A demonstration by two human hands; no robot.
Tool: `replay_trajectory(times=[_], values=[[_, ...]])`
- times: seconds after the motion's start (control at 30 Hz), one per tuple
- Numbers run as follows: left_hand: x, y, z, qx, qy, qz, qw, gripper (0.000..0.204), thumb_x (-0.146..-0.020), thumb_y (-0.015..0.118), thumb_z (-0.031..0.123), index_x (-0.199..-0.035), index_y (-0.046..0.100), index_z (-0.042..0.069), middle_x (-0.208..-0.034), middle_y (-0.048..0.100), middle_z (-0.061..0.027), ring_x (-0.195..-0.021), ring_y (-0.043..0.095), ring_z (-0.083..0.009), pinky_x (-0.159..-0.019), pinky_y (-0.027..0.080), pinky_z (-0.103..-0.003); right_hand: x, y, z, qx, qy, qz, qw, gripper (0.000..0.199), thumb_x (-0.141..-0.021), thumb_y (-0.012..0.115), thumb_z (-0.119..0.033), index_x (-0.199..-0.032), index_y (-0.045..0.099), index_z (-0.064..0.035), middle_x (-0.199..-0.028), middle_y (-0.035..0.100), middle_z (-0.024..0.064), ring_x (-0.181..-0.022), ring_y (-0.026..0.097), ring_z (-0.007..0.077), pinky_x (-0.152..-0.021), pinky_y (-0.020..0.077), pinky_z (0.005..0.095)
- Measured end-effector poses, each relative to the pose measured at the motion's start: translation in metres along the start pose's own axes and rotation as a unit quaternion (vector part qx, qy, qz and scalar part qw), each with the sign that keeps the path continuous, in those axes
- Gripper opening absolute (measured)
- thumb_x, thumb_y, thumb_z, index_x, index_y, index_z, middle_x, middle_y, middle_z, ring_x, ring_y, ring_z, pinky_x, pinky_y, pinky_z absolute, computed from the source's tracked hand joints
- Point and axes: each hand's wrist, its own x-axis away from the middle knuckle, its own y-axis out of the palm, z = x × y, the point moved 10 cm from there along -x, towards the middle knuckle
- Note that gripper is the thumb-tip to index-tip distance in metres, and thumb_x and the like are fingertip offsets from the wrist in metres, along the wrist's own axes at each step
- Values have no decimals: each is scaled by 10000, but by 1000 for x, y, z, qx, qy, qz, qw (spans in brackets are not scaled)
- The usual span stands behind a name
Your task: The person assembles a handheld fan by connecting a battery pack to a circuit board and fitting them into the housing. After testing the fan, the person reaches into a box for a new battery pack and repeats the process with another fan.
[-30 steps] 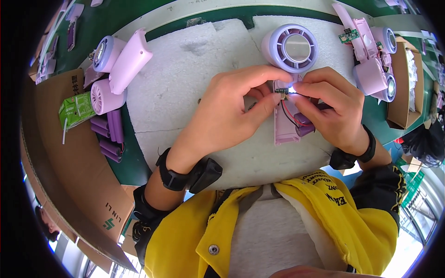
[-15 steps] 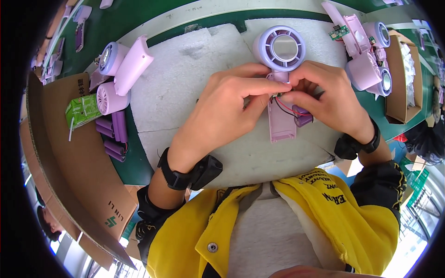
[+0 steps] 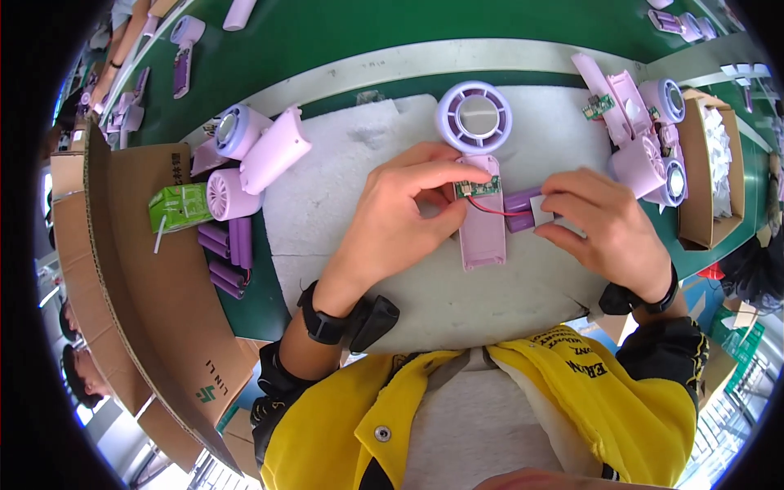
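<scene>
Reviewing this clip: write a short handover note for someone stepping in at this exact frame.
Left hand: fingertips pinch the small green circuit board at the top of the open fan handle.
Right hand: holds the purple battery cell just right of the handle; red wire links board and cell.
Fan head lies on the white foam mat.
Done: board and cell are wired together, board placed at the handle's top.
Left: the cell is not yet inside the handle, and the handle is uncovered.
Spare cells lie at left, fan parts at right.
</scene>
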Motion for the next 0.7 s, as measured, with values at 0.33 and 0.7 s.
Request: replay_trajectory(times=[0.33,0.7], values=[[3,2,5,-14,-10,-6,1000,361,-738,601,-105,-1051,687,53,-1069,624,-74,-767,612,-141,-658,501,-234,8,13,-30,148,-51,10,988,171,-691,702,-13,-832,634,57,-1031,641,186,-880,635,288,-714,550,335],[6,-1,-14,2,-45,37,998,346,-747,578,-99,-1036,693,55,-1057,625,-57,-744,588,-100,-628,466,-209,6,28,-20,157,-39,-27,987,141,-709,692,-35,-809,643,52,-1023,657,183,-884,637,273,-725,557,337]])
